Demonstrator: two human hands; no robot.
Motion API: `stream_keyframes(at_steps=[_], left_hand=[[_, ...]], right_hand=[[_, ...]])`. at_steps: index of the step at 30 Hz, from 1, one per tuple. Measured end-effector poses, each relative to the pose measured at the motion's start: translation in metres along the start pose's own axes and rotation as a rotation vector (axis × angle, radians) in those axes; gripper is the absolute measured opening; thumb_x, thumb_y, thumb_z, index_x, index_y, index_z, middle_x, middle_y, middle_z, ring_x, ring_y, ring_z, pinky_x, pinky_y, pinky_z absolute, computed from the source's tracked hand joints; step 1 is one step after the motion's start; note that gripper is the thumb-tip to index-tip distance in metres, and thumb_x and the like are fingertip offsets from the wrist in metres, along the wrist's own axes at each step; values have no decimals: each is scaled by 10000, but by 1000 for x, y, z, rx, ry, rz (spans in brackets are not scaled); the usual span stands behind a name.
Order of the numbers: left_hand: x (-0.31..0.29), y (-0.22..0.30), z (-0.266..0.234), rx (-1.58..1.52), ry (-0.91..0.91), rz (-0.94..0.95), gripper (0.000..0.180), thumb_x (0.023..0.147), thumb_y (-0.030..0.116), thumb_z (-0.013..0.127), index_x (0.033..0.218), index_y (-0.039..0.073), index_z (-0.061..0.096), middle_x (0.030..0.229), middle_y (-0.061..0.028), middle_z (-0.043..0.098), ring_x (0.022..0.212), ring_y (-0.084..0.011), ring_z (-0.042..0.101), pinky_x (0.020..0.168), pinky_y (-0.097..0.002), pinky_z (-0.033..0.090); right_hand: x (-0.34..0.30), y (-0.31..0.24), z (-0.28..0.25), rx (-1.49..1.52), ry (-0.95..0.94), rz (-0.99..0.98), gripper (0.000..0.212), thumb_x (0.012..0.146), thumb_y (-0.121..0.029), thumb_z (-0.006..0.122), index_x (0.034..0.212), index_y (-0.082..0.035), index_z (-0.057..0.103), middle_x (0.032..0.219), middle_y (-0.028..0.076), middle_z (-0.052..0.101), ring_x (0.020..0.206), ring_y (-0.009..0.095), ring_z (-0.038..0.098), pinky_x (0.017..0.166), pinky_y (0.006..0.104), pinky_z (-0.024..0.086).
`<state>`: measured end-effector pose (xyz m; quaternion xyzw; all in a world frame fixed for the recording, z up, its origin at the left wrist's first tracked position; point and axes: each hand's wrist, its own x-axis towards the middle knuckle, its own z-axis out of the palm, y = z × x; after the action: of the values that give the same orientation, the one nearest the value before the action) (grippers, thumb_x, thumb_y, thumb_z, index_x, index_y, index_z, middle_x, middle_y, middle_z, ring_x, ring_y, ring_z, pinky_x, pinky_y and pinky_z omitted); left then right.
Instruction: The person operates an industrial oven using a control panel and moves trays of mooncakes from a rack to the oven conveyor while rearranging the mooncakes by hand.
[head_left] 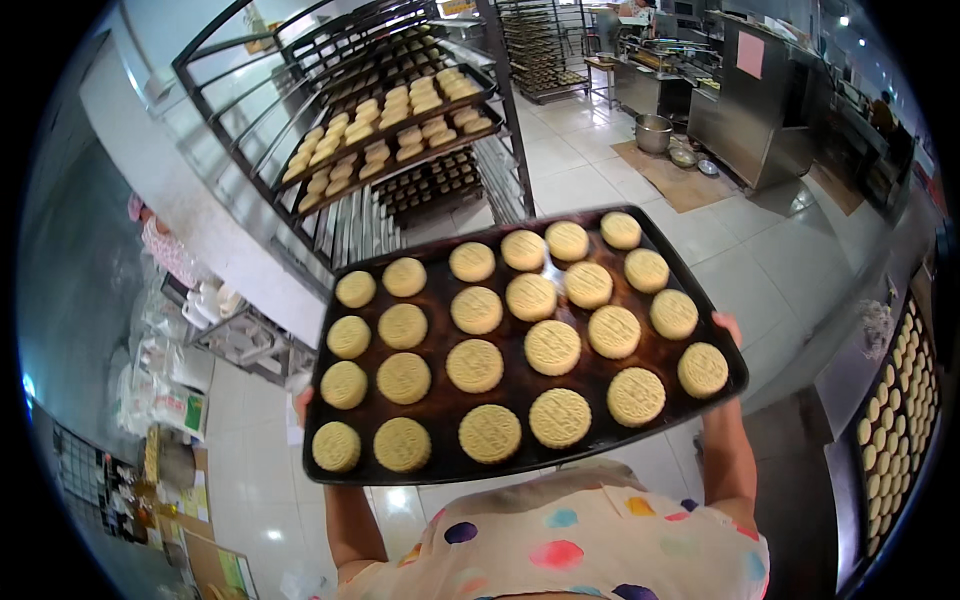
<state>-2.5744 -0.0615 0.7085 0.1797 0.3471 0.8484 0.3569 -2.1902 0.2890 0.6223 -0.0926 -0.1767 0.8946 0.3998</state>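
Note:
A dark baking tray [450, 386] is held up in front of my body, its right end a little farther out than its left. Several round, pale yellow pastries [476, 366] with stamped tops lie on it in rough rows. My left hand [303, 402] grips the left short edge; most of its fingers are hidden under the tray. On the opposite short edge, my right hand [729, 326] has hold of the rim, only part of it showing. Beyond the tray stands a dark metal tray rack [519, 140], with trays of pale pastries in its upper levels.
On the right, another tray of pastries [896, 430] rests beside a metal surface. Metal bowls and a pot [654, 133] stand on brown cardboard [690, 185] farther off. A white wall edge [190, 190] runs along the left, with a person in pink [170, 248] past it.

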Motion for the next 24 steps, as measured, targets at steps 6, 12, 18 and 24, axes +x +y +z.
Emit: stream_keyframes(at_steps=[6,12,18,24], left_hand=[[-66,-46,-22,-119,-8,-249,578,841,379,430,1289,15,461,1244,-169,548,1086,-313,562,946,-421,450],[-46,-43,-56,-57,-112,-537,623,818,404,459,1308,20,441,1288,-167,514,1131,-345,526,986,-459,412],[7,-47,-27,3,-156,-615,488,863,400,447,1156,28,567,1066,-108,636,937,-263,619,860,-392,483],[125,-84,-80,123,-470,-721,493,839,374,472,1158,12,572,1073,-110,638,957,-245,617,854,-359,478]], right_hand=[[-148,19,-16,-33,195,-53,524,804,-339,481,1147,51,547,1100,219,618,954,356,611,873,435,484],[-242,38,-9,-31,382,-131,474,784,-324,488,1069,40,591,979,182,663,847,319,636,819,389,505],[-285,86,-10,9,587,-360,428,768,-313,498,967,43,626,891,188,674,737,316,645,722,389,533],[-329,167,59,-63,693,-722,460,760,-290,499,1063,42,592,922,186,669,738,300,656,682,365,553]])
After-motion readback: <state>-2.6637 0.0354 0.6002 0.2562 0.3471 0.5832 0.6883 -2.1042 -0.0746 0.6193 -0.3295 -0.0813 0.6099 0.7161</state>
